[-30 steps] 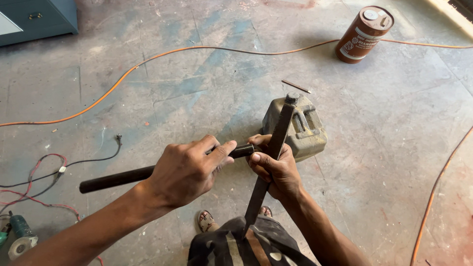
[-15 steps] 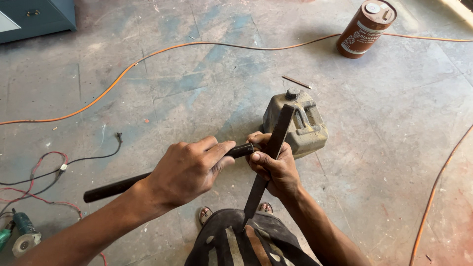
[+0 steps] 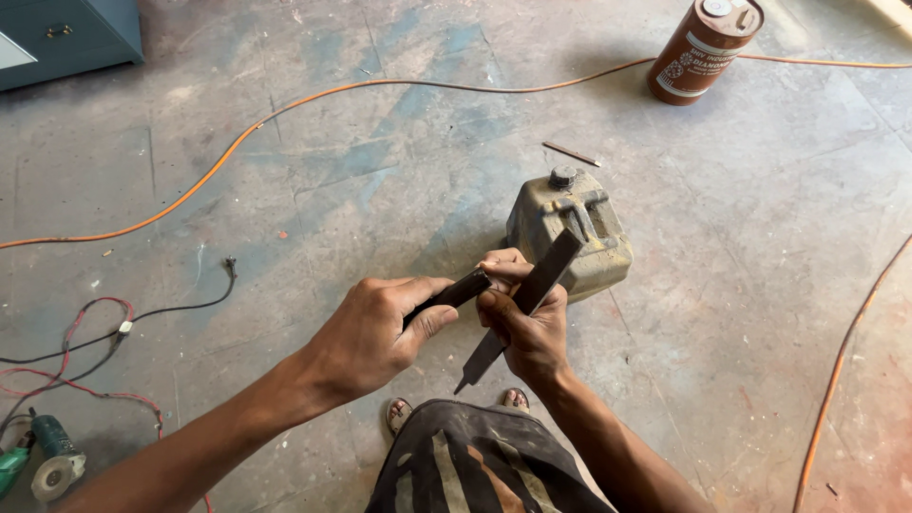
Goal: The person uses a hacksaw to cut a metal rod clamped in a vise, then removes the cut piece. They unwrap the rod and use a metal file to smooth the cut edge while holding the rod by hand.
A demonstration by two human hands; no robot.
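Head view shows, just in front of the grimy plastic jerrycan (image 3: 570, 233), the right hand (image 3: 524, 328) clamped round a flat metal bar (image 3: 532, 290), the left hand (image 3: 370, 332) pinching a dark rod (image 3: 456, 290); both pieces look stiff, weighty, best gripped mid-length

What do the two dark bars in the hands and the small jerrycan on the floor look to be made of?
The flat bar in the right hand and the shorter bar in the left hand look like bare dark steel: matte, straight, sharp-edged. The jerrycan seems moulded plastic, grimy beige, with rounded ribs and a screw cap.
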